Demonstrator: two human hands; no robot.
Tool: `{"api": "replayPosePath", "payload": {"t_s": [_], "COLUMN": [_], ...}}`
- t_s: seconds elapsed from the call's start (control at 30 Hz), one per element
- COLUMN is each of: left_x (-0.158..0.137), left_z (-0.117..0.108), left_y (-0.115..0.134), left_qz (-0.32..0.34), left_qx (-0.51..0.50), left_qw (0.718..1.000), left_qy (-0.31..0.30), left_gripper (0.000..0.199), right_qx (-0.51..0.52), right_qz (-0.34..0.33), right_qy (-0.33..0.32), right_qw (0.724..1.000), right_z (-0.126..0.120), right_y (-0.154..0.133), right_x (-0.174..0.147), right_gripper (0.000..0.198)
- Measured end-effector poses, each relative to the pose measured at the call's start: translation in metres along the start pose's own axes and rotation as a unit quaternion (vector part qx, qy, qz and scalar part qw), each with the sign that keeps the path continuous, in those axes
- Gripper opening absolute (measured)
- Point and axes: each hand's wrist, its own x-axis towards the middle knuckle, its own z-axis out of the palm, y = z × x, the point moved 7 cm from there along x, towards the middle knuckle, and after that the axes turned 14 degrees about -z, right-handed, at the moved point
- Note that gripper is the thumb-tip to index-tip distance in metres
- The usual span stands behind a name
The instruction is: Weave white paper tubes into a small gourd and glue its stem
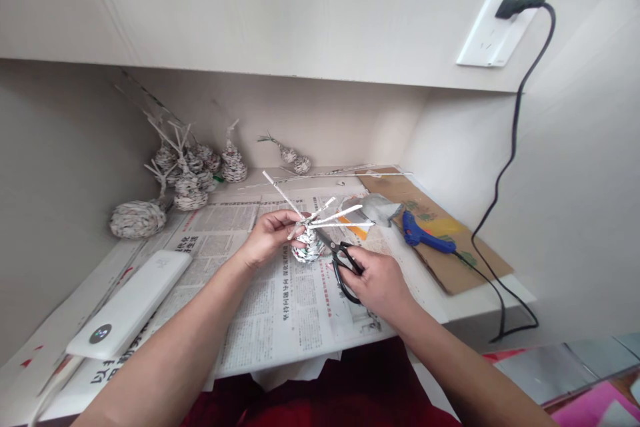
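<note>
Pinched in my left hand (274, 235) is a small gourd-shaped piece woven from rolled newspaper strips (307, 248). Several pale paper strips (336, 215) stick out from its top in different directions. My right hand (379, 280) grips black-handled scissors (343, 260), with fingers in the loops. The scissor blades point up and left, against or just beside the neck of the woven piece; their tips are hidden among the strips, so I cannot tell whether they touch one.
Newspaper (260, 307) covers the tabletop. A blue glue gun (427, 235) lies on cardboard (450, 270) at right, its cord running toward a wall socket (493, 37). Finished woven gourds (190, 190) stand back left, near a white power bank-like device (133, 300).
</note>
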Motion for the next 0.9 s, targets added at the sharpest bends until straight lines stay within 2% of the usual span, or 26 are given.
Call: {"api": "replayPosePath", "payload": {"t_s": [0.3, 0.57, 0.67, 0.73, 0.9], "left_x": [0.004, 0.005, 0.004, 0.003, 0.004], "left_z": [-0.008, -0.01, -0.011, -0.013, -0.017], "left_y": [-0.003, -0.003, 0.001, 0.003, 0.005], "left_qz": [0.006, 0.009, 0.017, 0.022, 0.014], "left_qx": [0.033, 0.029, 0.018, 0.0, -0.045], "left_qw": [0.999, 0.999, 0.999, 0.999, 0.998], "left_qy": [0.013, 0.016, 0.025, 0.032, 0.04], "left_gripper": [0.032, 0.032, 0.032, 0.031, 0.031], "right_qx": [0.089, 0.077, 0.027, -0.042, -0.217], "right_qz": [0.02, 0.015, 0.016, 0.016, 0.033], "right_qy": [-0.012, -0.014, -0.023, -0.031, -0.056], "right_qw": [0.996, 0.997, 0.999, 0.999, 0.974], "right_z": [0.016, 0.016, 0.01, 0.002, -0.017], "right_y": [0.008, 0.012, 0.016, 0.022, 0.053], "right_x": [-0.001, 0.001, 0.004, 0.006, 0.001], "right_gripper": [0.033, 0.031, 0.029, 0.028, 0.018]}}
